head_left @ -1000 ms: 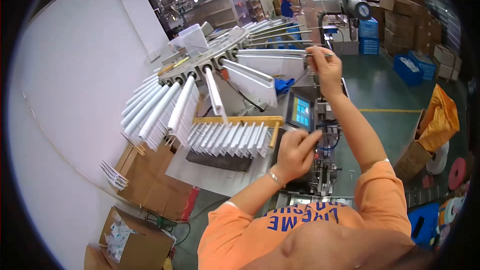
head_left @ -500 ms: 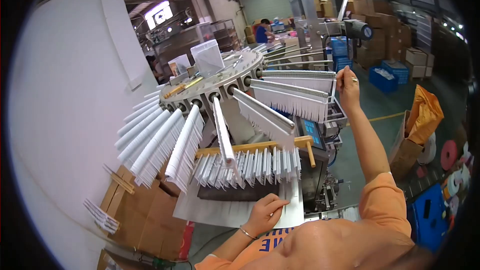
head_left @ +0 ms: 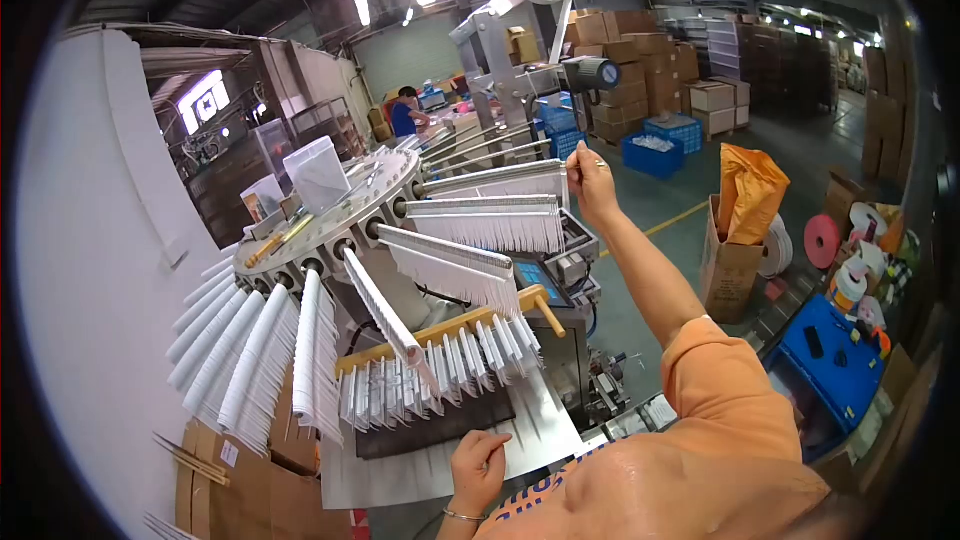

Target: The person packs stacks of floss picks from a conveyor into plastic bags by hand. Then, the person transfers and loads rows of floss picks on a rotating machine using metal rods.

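Left hand (head_left: 480,467) drops from beside the control screen (head_left: 532,273) to six o'clock, loosely curled, empty, while right hand (head_left: 595,187), two o'clock, sits bunched at a strip-hung rod's (head_left: 505,178) tip, three o'clock on the wheel (head_left: 382,187), grip unclear, rod best steadied level.

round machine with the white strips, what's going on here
Someone in an orange shirt has their right hand at the outer end of a row of white strips hung on the round machine; whether it grips anything is unclear. The left hand, loosely curled, is by the metal sheet, holding nothing visible. More strips line the wooden bar.
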